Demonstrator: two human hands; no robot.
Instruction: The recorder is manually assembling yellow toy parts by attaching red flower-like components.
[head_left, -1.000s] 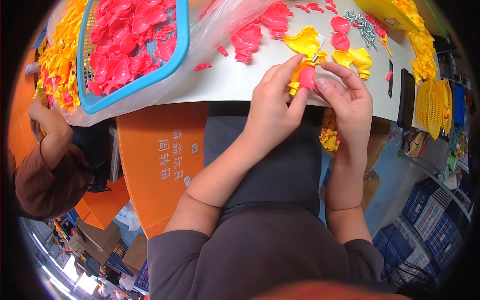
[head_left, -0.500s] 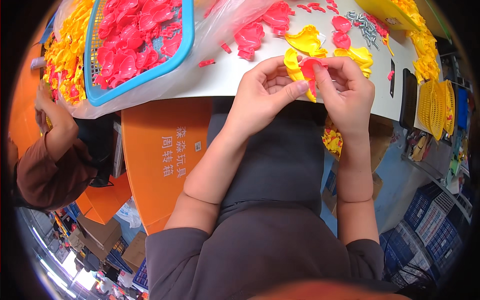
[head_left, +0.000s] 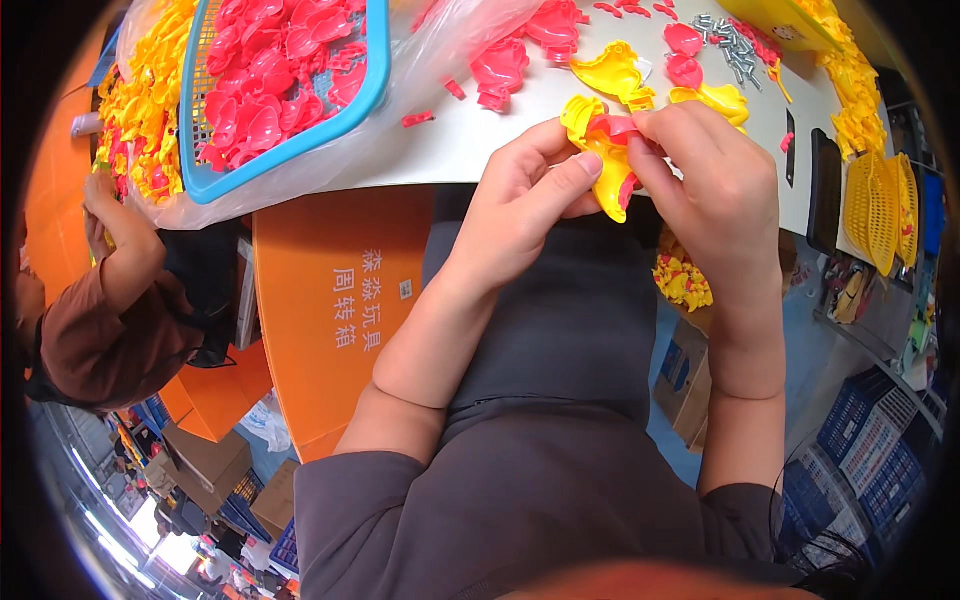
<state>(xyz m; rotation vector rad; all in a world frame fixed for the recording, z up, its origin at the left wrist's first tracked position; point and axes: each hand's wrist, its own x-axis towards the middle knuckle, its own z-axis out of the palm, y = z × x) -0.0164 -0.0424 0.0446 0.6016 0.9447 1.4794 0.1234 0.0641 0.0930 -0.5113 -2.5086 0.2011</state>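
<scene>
Head view records one curved yellow plastic shell (head_left: 605,172) by the white table's edge (head_left: 455,165), pinched in the left hand (head_left: 528,198) — fingertips of the right hand (head_left: 715,170) closed on a red plastic piece (head_left: 614,127) against it — seemingly a fitting step, next calling for careful alignment.

A plain, dark purplish-grey, short-sleeved cloth top (head_left: 570,490) covers the torso. At its sides, the loose left sleeve (head_left: 355,505) and right sleeve (head_left: 742,520) end above the elbows. Beyond the top's front edge, smooth blue-black cloth (head_left: 548,310) covers the lap, creased beside the top.
</scene>
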